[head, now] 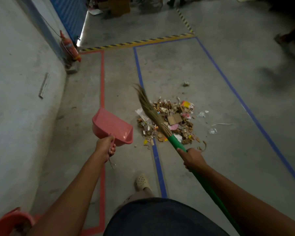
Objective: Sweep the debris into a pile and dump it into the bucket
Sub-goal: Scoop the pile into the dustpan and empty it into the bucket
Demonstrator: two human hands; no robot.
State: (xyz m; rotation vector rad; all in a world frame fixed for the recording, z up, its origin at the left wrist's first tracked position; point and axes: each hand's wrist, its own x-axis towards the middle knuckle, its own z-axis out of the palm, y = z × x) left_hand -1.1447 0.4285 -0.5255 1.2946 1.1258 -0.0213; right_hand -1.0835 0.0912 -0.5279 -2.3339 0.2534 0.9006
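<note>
A pile of debris (175,119), paper scraps, cardboard bits and wrappers, lies on the concrete floor ahead of me. My right hand (192,158) grips the green handle of a grass broom (150,108), whose bristles lie across the left side of the pile. My left hand (106,147) holds a pink dustpan (111,126) by its handle, raised left of the pile, its mouth facing away from me. An orange-red bucket (9,221) shows at the bottom left corner, partly hidden by my left arm.
A grey wall (15,99) runs along the left with a red fire extinguisher (68,46) at its foot. Red, blue and yellow-black tape lines mark the floor. Loose scraps (212,131) lie right of the pile. Someone's blurred feet (289,40) are at the far right. My foot (141,182) is below.
</note>
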